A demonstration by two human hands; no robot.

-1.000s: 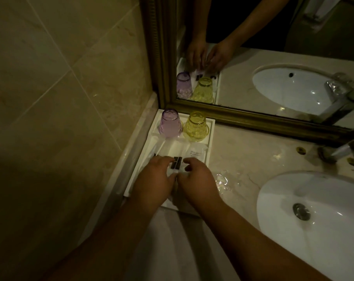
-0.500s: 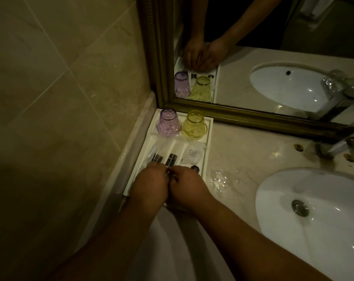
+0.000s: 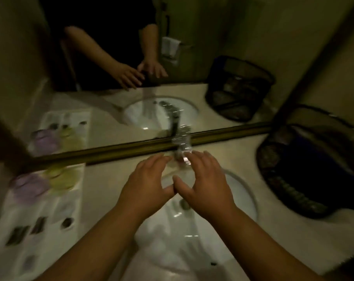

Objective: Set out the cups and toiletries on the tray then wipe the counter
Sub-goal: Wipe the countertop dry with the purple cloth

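Observation:
The white tray (image 3: 14, 258) lies at the left of the beige counter (image 3: 105, 179). A purple cup (image 3: 29, 188) and a yellow cup (image 3: 62, 178) stand upside down at its far end. Several small dark-capped toiletries (image 3: 38, 225) lie in its near slots. The view is blurred. My left hand (image 3: 145, 185) and my right hand (image 3: 204, 183) hover side by side over the white sink (image 3: 243, 197), away from the tray. Both have fingers spread and hold nothing. Their thumbs nearly touch.
A chrome tap (image 3: 182, 151) stands just beyond my fingertips against the gold mirror frame (image 3: 111, 151). A black mesh basket (image 3: 305, 171) sits on the counter at the right. The mirror repeats the scene.
Both hands have left the tray and swung right over the sink, opening as they went. The view has turned right with them.

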